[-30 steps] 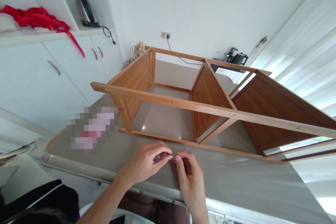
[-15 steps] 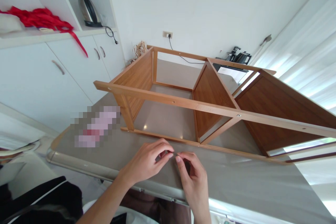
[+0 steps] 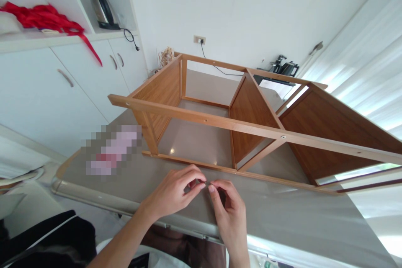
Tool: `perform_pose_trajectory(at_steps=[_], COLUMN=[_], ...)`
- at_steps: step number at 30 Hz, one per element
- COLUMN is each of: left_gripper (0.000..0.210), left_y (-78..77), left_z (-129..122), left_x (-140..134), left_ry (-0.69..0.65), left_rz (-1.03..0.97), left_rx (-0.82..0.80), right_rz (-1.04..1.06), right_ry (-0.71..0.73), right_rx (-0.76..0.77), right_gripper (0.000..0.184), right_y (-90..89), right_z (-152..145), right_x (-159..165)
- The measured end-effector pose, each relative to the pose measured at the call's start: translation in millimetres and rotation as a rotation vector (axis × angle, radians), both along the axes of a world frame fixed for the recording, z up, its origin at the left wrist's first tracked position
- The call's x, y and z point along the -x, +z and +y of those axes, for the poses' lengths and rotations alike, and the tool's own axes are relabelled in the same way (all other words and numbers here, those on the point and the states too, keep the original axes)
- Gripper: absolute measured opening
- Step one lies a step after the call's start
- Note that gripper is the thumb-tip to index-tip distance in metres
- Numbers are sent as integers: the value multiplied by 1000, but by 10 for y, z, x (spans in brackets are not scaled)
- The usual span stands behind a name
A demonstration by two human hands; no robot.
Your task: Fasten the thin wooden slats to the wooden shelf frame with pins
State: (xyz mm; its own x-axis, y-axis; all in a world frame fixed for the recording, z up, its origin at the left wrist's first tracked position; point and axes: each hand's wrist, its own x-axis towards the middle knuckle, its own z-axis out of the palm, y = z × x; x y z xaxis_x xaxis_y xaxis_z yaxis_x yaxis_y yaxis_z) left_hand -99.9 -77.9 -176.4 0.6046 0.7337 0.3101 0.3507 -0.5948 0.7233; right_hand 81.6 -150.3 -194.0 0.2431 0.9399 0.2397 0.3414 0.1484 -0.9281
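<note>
My left hand (image 3: pixel 176 188) is closed, thumb and forefinger pinching one end of a small thin metal-looking piece (image 3: pixel 207 183), too tiny to name. Its other end sits in the pinch of my right hand (image 3: pixel 230 205), also closed, so the fingertips of both hands nearly meet. They hover over the grey table, just in front of the wooden shelf unit (image 3: pixel 205 119), which lies on its side across the tabletop. Its near lower rail passes right behind my fingers. One round metal fitting (image 3: pixel 283 137) shows on the upper rail.
The grey table (image 3: pixel 282 217) has a rounded left corner, with a blurred-out pinkish item (image 3: pixel 114 150) near it. A kettle (image 3: pixel 105 10) and red ribbon (image 3: pixel 47 16) rest on the left cabinet shelves. Black appliances (image 3: pixel 284 67) stand behind the unit; a white curtain (image 3: pixel 361 50) hangs at right.
The view has shifted slightly, so everything appears a little further left. Both hands keep their pinch on the small piece, with only slight finger movement.
</note>
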Motion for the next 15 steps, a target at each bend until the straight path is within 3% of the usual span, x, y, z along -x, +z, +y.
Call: perform_pose_trajectory(at_steps=[15], left_gripper=[11], left_y=[2], left_z=[20], left_x=[2], left_ry=[-25], left_rz=[-32], left_rx=[9], right_rz=[28], right_ry=[58], right_rx=[28], right_gripper=[11], right_y=[19], right_z=[-2], right_x=[-12])
